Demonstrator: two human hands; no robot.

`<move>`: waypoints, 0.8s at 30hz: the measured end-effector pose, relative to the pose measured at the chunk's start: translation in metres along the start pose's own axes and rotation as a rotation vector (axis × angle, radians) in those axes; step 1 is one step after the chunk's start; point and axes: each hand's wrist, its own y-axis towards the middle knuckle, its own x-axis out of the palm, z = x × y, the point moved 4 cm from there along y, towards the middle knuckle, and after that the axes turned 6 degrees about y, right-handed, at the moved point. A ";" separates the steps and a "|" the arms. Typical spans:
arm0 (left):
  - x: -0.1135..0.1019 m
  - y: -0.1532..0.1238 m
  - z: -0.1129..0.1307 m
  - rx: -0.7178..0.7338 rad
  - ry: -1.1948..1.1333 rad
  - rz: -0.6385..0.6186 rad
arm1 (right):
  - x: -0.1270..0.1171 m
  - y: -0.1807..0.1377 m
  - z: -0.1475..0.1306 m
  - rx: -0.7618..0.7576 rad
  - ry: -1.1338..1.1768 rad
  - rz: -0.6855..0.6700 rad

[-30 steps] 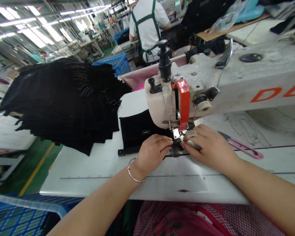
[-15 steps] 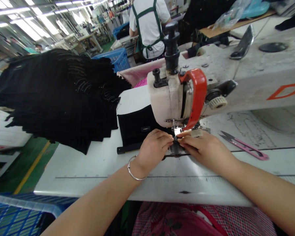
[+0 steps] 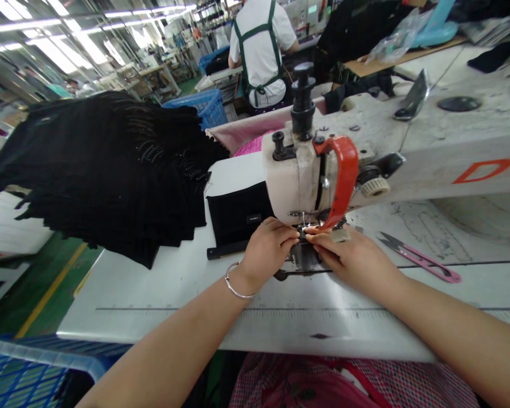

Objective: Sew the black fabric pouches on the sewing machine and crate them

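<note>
A black fabric piece point(image 3: 238, 212) with a small label point(image 3: 254, 218) lies flat on the table and runs under the head of the sewing machine point(image 3: 291, 181). My left hand point(image 3: 268, 249) pinches the edge of this fabric just left of the needle. From the other side, my right hand point(image 3: 351, 252) pinches the same edge, with the fingertips of both hands almost meeting in front of the presser foot. The fabric right at the fingertips is partly covered by them. A silver bracelet point(image 3: 233, 283) circles my left wrist.
Pink-handled thread snips point(image 3: 425, 260) lie right of my right hand. A tall pile of black fabric pieces point(image 3: 106, 175) stands at the left. A blue basket point(image 3: 38, 362) is at lower left. A person in a green-strapped apron point(image 3: 261, 51) works beyond the machine.
The camera view has shifted slightly. Both hands stay pinched at the needle, and the black fabric has moved a little away from me, toward the presser foot.
</note>
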 end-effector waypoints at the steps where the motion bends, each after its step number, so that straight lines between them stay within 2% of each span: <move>1: 0.001 0.000 -0.001 -0.002 -0.002 -0.002 | 0.000 0.000 0.000 0.003 -0.005 0.004; 24: -0.001 0.001 0.002 -0.012 0.016 0.011 | 0.005 -0.002 0.001 0.020 0.068 0.008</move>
